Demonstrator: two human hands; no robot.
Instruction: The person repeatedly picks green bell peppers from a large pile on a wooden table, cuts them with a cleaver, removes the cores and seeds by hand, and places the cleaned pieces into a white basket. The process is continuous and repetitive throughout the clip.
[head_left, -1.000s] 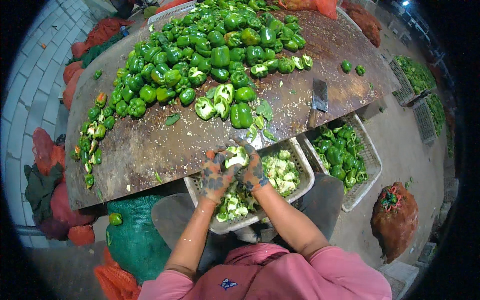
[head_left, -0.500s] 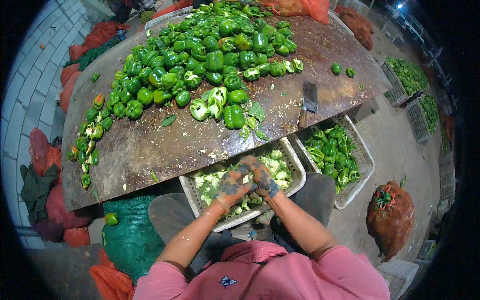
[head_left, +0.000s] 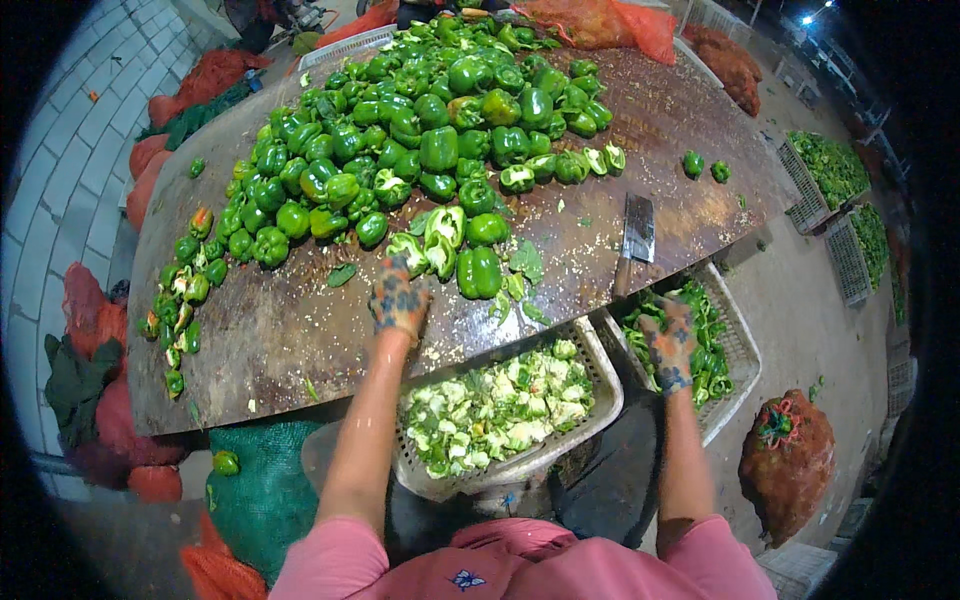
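My left hand (head_left: 398,300), in a patterned glove, reaches onto the wooden table (head_left: 240,350), fingers extended at a cut green pepper (head_left: 405,245) beside other halves and a whole pepper (head_left: 480,272). My right hand (head_left: 668,340), gloved alike, is over the right crate of green pepper pieces (head_left: 705,362), fingers apart; whether it touches them I cannot tell. A crate of pale cores and trimmings (head_left: 480,410) sits below the table's front edge, between my forearms. A cleaver (head_left: 636,225) lies near that edge at the right.
A large pepper pile (head_left: 400,140) covers the table's back. A green mesh sack (head_left: 250,480) stands at lower left, an orange sack (head_left: 785,465) at lower right. Crates of greens (head_left: 822,170) line the right. Red bundles (head_left: 95,310) lie beside the block wall.
My hands have separated from above the middle crate: the left moved up onto the table, the right over to the right crate. The pale pepper piece they held earlier is out of them.
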